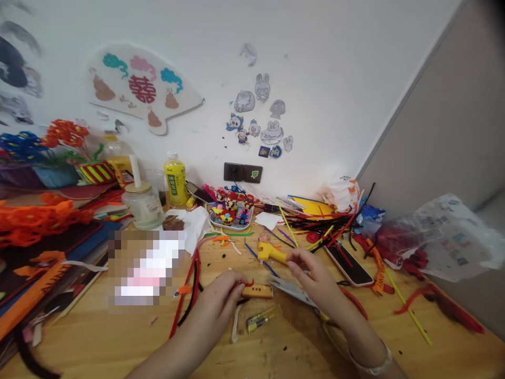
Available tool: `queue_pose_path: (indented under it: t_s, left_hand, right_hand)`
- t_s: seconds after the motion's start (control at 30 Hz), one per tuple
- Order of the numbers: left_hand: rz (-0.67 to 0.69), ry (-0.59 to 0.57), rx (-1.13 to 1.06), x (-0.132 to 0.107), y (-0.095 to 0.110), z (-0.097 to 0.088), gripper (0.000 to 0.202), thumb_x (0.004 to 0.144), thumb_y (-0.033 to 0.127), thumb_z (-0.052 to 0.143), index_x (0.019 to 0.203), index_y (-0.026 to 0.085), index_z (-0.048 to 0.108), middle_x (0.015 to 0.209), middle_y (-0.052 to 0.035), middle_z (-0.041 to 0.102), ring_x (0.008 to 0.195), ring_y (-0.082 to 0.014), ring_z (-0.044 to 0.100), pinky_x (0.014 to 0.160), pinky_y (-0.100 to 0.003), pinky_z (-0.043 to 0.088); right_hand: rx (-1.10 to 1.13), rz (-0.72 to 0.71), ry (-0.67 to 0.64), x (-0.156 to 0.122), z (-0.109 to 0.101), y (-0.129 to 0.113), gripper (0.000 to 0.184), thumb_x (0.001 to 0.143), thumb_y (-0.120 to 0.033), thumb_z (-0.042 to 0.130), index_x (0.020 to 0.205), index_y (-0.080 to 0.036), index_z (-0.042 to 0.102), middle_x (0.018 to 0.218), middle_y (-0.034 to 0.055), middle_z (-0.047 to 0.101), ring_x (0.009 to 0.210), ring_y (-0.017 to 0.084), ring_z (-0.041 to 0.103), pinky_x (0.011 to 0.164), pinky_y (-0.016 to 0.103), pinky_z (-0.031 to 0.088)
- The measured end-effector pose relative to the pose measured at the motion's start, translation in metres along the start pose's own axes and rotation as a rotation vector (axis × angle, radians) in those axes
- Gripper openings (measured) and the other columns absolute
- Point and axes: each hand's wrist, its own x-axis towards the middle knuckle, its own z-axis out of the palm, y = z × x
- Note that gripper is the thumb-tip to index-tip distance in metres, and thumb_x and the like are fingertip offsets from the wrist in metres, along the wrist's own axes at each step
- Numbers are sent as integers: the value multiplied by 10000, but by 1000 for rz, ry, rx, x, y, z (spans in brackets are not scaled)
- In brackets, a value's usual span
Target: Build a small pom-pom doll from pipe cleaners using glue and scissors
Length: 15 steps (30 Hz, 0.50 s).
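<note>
My left hand (pixel 221 298) rests low on the wooden table (pixel 98 342), fingers pinched on a small red pipe-cleaner piece (pixel 248 283) beside an orange rectangular block (pixel 257 291). My right hand (pixel 311 276) hovers a little to the right, fingers curled together next to a yellow glue gun (pixel 270 253); what it grips is too small to make out. A silver flat piece (pixel 294 291) lies under my right hand. A small yellow lighter (pixel 258 321) lies in front of both hands.
Loose pipe cleaners (pixel 315 221) litter the back right, with a phone (pixel 349 263) and plastic bags (pixel 445 237). A tray of small figures (pixel 232 208), a yellow bottle (pixel 175 181), a jar (pixel 142 202) and orange felt sheets (pixel 35 221) crowd the left.
</note>
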Motion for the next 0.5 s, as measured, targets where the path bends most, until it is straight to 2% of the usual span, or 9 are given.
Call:
queue_pose_path:
  t_s: [0.03, 0.1, 0.2, 0.33, 0.43, 0.5]
  left_hand:
    - [-7, 24, -6, 0, -1, 1, 195, 874, 249, 353, 871, 216, 545, 835, -11, 626, 806, -158, 582, 722, -257, 454]
    - [-21, 60, -19, 0, -3, 3, 212, 879, 238, 328, 898, 216, 538, 873, -22, 630, 853, -163, 582, 758, -272, 458]
    - [-27, 80, -10, 3, -6, 6, 217, 865, 210, 332, 892, 201, 547, 886, -42, 638, 871, -174, 589, 782, -298, 462]
    - [-4, 84, 16, 5, -5, 5, 208, 853, 213, 352, 855, 189, 558, 846, -50, 640, 829, -183, 599, 755, -312, 475]
    - [-5, 125, 6, 3, -3, 2, 199, 852, 220, 349, 864, 191, 546, 836, -50, 638, 812, -183, 602, 727, -306, 485]
    - [-16, 151, -8, 3, -2, 1, 184, 849, 228, 357, 863, 194, 538, 828, -49, 637, 800, -184, 604, 714, -304, 490]
  right_hand:
    - [-77, -4, -21, -4, -3, -1, 112, 851, -265, 454, 822, -184, 525, 780, 21, 546, 716, 159, 502, 640, 264, 389]
    - [-213, -57, -168, -13, -2, -4, 59, 814, -235, 522, 840, -189, 549, 814, 28, 574, 754, 174, 519, 666, 277, 403]
    - [-426, -218, -389, -28, 18, -6, 216, 701, -214, 668, 896, -197, 576, 930, 43, 593, 866, 214, 523, 734, 310, 418]
    - [-634, -339, -386, -33, 44, -2, 186, 690, -211, 691, 830, -160, 579, 881, 63, 603, 841, 229, 524, 736, 342, 432]
    - [-590, -338, -356, -28, 46, 1, 79, 760, -129, 609, 809, -164, 557, 852, 39, 598, 812, 189, 522, 727, 301, 430]
    - [-542, -315, -354, -25, 43, 0, 86, 789, -88, 559, 800, -171, 543, 835, 20, 592, 798, 164, 517, 729, 274, 422]
